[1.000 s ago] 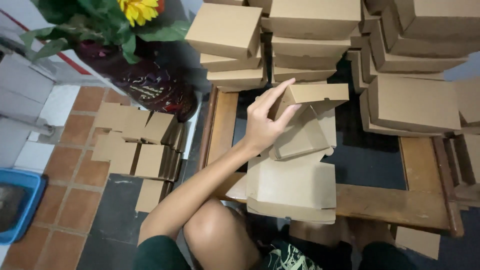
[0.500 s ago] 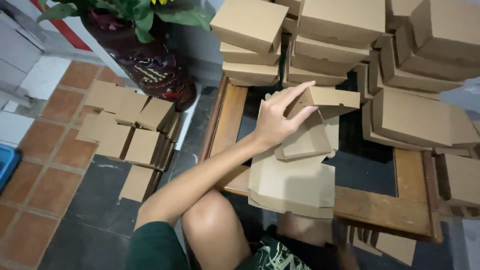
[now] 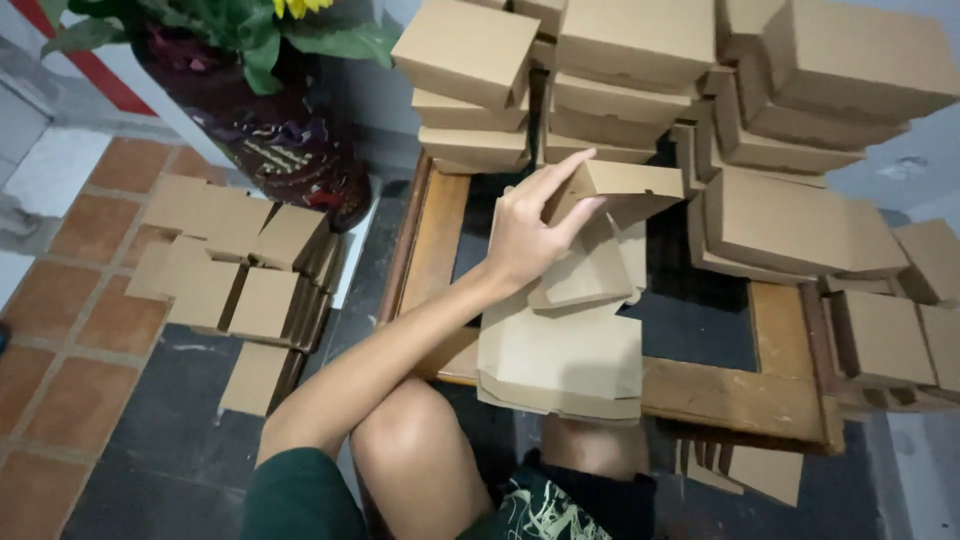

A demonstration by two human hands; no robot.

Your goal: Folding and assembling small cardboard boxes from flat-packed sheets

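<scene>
The left hand reaches from the near left across to the middle of the scene and grips a half-folded cardboard box, the fingers clamped on its raised top flap, forefinger stretched along the flap's far edge and thumb pressed under it on the right. That box stands tilted on a low wooden frame, which serves as the surface, and just near it lies a small pile of flat box blanks overhanging the frame's near rail. The right hand is out of sight, so whether its fingers are apart or together cannot be told. Far of the hand rise stacks of finished boxes, several high, running from the centre to the far right, and more closed boxes sit on the right side of the frame. To the left, on the tiled floor, a spread of flat and standing cardboard blanks leans together, well apart from the hand. At the far left stands a dark patterned flower pot with green leaves and a yellow bloom. The person's bare knee is at the near centre, below the forearm
</scene>
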